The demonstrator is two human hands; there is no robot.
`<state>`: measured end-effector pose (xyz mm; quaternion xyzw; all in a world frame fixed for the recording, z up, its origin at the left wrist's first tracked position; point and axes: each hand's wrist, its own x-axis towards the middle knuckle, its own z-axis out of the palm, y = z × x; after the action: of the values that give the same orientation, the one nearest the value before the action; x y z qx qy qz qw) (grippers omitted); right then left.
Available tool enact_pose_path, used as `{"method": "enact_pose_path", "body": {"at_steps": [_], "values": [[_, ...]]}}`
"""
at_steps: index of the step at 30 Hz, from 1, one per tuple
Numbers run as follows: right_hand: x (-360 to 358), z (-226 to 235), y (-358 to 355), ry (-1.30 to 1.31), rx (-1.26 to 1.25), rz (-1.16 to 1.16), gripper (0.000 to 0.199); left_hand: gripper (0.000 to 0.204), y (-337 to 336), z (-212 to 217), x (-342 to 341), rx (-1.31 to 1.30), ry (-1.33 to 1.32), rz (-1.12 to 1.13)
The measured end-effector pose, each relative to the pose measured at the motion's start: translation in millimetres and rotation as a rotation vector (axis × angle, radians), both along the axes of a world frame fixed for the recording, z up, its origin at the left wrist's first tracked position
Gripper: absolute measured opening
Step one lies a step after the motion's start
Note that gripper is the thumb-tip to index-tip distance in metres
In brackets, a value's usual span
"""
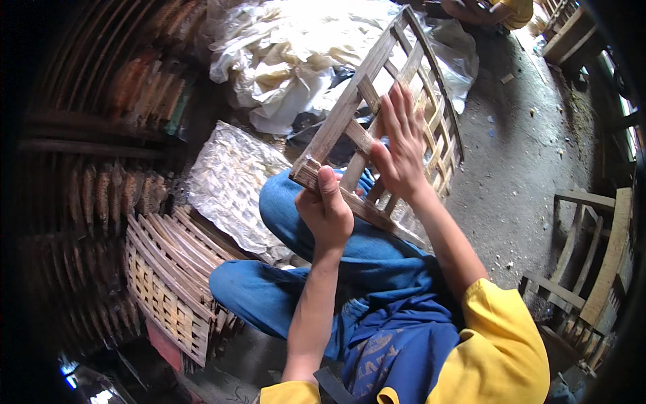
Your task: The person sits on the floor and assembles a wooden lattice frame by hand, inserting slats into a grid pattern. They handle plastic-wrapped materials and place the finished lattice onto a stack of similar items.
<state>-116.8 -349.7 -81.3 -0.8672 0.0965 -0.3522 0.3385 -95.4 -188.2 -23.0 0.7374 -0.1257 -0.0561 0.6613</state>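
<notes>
A wooden lattice panel (351, 128) with crossing slats in a straight frame stands tilted over my lap. My left hand (327, 210) grips its lower frame bar near the left corner, thumb on top and fingers wrapped below. Against the lattice lies my right hand (402, 143), flat, with its fingers stretched out along the slats. Beneath the panel are my bent knees in blue jeans (296, 202). The lattice partly hides the sheeting behind it.
Left of my knees leans a stack of woven lattice panels (168, 286). A crumpled whitish sheet (235, 185) and a pile of pale plastic sheeting (276, 60) lie ahead. A wooden stool-like frame (605, 262) stands at right on the grey floor (501, 195). Another person (494, 13) sits far off.
</notes>
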Motion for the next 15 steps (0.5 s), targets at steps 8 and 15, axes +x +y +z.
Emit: {"method": "enact_pose_path", "body": {"at_steps": [8, 15], "values": [[-194.1, -238.4, -18.6, 0.929, 0.597, -0.463, 0.077, 0.056, 11.8, -4.1, 6.0, -0.084, -0.010, 0.124], [-122.5, -131.7, -43.5, 0.380, 0.383, -0.277, 0.067, 0.059, 10.2, -6.7, -2.7, -0.073, -0.004, 0.059]]}}
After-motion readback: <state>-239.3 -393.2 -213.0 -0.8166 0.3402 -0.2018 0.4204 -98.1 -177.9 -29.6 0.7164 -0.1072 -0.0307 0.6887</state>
